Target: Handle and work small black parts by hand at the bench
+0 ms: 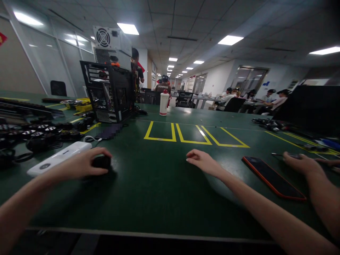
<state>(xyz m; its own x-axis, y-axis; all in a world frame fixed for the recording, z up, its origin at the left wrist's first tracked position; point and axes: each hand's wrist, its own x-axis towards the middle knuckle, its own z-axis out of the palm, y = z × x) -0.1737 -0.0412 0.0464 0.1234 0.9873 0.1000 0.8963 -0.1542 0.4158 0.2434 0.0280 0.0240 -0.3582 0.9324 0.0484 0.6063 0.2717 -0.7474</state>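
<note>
Holding a small, rounded black object (101,162) in the left hand (75,164), with the thumb along the near side and the fingers arched over the far side. Located at or just above the green tabletop (156,198), on the left, close to the white oblong device (60,159) and its white cable (92,138); impossible to tell whether resting or slightly raised, or what exactly to call it. Likely light and rigid, judging by the compact form and the easy one-handed grasp, and perhaps a little slippery if smooth-shelled. Probably best gripped across the two opposite sides, low and near the middle, with light, even pressure; hard to judge how fragile, with the surface so dark and partly covered by fingers.

Keeping the right hand (203,162) apart from it, loosely curled with a narrow opening between thumb and fingers and nothing visible inside. Lying over bare tabletop, or hovering just above it, short of the yellow tape outlines (160,139). Seen farther right: an orange-edged smartphone (275,177), flat on the tabletop, between the right forearm and another person's hand (300,163).
</note>
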